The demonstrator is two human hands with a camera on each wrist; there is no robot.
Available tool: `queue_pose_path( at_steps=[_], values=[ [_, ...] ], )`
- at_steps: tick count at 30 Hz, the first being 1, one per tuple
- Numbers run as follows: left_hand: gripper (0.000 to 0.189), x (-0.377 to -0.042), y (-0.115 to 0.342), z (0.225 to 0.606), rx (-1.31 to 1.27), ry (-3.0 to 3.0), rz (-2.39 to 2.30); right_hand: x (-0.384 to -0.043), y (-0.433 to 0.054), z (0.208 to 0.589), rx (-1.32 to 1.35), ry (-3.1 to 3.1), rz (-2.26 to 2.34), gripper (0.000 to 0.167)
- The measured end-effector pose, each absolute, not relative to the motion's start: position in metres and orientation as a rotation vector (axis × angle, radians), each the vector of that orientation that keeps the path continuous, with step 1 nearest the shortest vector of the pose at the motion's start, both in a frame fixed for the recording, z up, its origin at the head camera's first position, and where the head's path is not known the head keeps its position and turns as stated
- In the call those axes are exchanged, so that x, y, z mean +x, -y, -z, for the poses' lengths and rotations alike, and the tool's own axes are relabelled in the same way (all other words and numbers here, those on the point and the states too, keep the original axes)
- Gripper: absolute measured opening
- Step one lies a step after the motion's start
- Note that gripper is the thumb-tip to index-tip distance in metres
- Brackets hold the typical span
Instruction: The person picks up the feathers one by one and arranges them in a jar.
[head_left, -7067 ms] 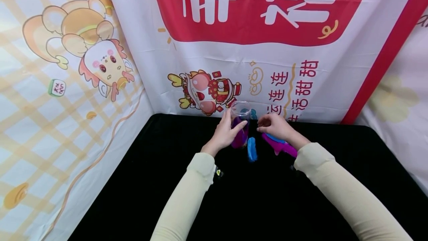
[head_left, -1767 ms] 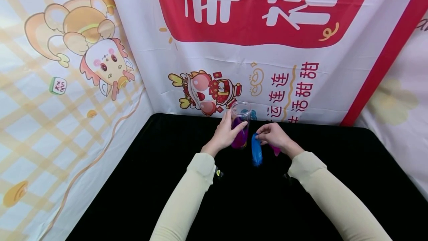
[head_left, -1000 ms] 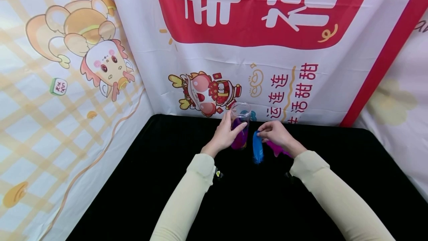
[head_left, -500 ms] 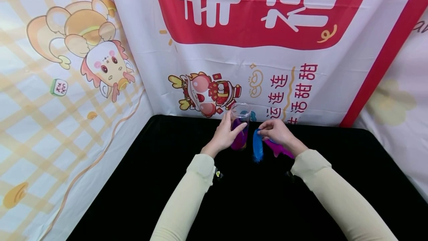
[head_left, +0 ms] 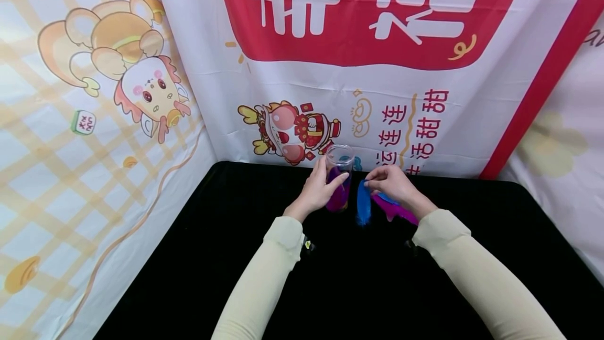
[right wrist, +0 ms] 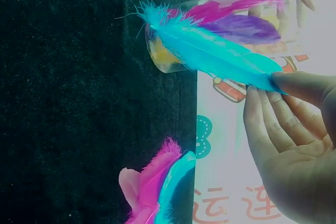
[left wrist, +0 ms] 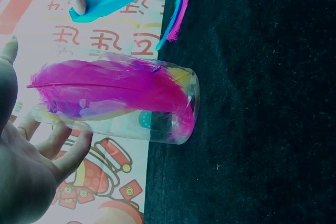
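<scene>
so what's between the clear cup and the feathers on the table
In the head view, the blue feather pinched by the right hand is between the clear cup and the loose pink and blue feathers.

Clear, smooth, glossy jar (head_left: 341, 157) of glass or plastic, impossible to tell which. Right of it, blue feather (right wrist: 220, 53), smooth-vaned, frayed and downy at one end. Underneath, matt black cloth (head_left: 302, 287). Far side, lightly creased white cloth (head_left: 292, 80). Near, matt cream fabric sleeves (head_left: 257, 277).

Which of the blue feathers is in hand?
The blue feather beside the clear jar, its smooth end pinched in the right hand; the other visible blue feather lies against pink feathers.
</scene>
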State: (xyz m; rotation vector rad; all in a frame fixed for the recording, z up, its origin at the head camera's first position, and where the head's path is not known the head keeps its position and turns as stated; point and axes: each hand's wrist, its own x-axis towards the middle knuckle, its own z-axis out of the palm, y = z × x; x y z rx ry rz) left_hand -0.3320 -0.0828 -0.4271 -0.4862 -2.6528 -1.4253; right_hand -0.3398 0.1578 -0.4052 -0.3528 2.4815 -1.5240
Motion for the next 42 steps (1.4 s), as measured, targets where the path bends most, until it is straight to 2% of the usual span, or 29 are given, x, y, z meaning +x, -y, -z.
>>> queue_pose_path(
  at_steps=[29,42],
  values=[
    [0.075,-0.331,0.082,0.426,-0.485,2.651,1.398,-0.335,-0.162,0.386,-0.384,-2.461,1.577,0.023],
    [0.080,-0.332,0.082,0.429,-0.481,2.645,1.421,-0.333,-0.163,0.381,-0.396,-2.459,1.569,0.024]
  ],
)
